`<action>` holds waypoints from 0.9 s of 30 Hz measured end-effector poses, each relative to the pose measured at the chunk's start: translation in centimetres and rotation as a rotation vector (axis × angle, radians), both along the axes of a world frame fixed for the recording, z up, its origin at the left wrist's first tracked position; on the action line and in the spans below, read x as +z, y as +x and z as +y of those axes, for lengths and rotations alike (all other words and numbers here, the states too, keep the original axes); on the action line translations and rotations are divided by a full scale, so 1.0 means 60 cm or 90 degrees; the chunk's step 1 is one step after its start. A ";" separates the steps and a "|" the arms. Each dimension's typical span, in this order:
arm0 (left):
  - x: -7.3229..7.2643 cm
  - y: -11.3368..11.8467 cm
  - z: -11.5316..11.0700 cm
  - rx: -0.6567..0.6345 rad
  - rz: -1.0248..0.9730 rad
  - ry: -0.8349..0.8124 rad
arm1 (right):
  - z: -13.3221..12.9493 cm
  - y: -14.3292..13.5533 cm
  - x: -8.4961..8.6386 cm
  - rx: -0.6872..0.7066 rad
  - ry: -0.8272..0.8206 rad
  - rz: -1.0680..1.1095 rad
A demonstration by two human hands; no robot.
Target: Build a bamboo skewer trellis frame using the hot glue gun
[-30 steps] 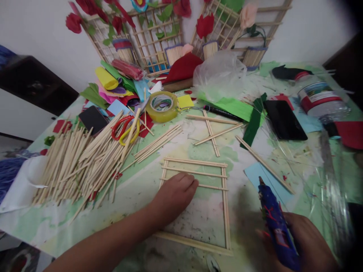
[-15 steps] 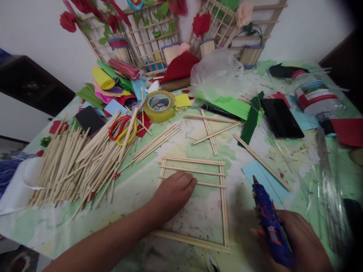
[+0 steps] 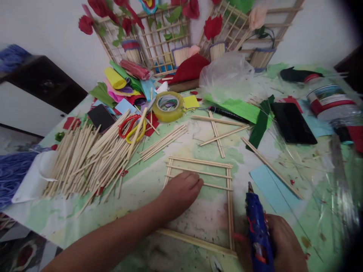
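Our left hand (image 3: 183,192) has its fingers bunched over the third crosspiece (image 3: 217,186) of a stick frame (image 3: 230,215); we cannot tell whether they pinch it or only press. Our right hand (image 3: 285,241) is wrapped round a blue glue gun (image 3: 257,226), its nozzle pointing away from us, to the right of the frame and apart from it. The frame lies flat on the covered counter (image 3: 141,179), under and around our left hand. Just beyond our right hand we have light-blue paper (image 3: 273,189), a pair of sticks (image 3: 269,164) along its far edge. Past our left hand lie crossed sticks (image 3: 217,133); to its left, a heap of loose sticks (image 3: 93,160) with red-and-yellow-handled scissors (image 3: 122,129). Beyond them sits a tape roll (image 3: 168,115); past our right hand, a black phone (image 3: 294,124). Farthest from both hands we see red flowers (image 3: 212,27).
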State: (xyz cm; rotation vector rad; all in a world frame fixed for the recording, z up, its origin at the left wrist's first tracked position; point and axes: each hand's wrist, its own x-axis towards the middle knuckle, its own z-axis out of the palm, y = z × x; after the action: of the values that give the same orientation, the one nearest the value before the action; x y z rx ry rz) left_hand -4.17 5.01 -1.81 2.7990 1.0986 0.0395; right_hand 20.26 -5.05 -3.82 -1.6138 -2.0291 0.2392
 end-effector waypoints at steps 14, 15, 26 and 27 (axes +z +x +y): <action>-0.014 -0.004 0.000 0.019 -0.054 0.042 | -0.001 -0.013 -0.002 -0.019 -0.035 0.015; -0.015 -0.004 0.000 0.025 -0.058 0.043 | -0.001 -0.013 -0.001 -0.023 -0.042 0.019; -0.023 -0.006 0.004 0.034 -0.101 0.035 | 0.002 -0.020 0.003 -0.034 -0.048 0.032; -0.022 -0.004 0.003 0.042 -0.103 0.023 | 0.002 -0.022 0.004 -0.042 -0.054 0.032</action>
State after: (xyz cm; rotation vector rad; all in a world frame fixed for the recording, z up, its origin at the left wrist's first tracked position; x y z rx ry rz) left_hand -4.42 5.20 -3.13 2.7327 1.1605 0.2906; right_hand 18.95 -4.91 -3.60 -1.7049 -1.9492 0.3416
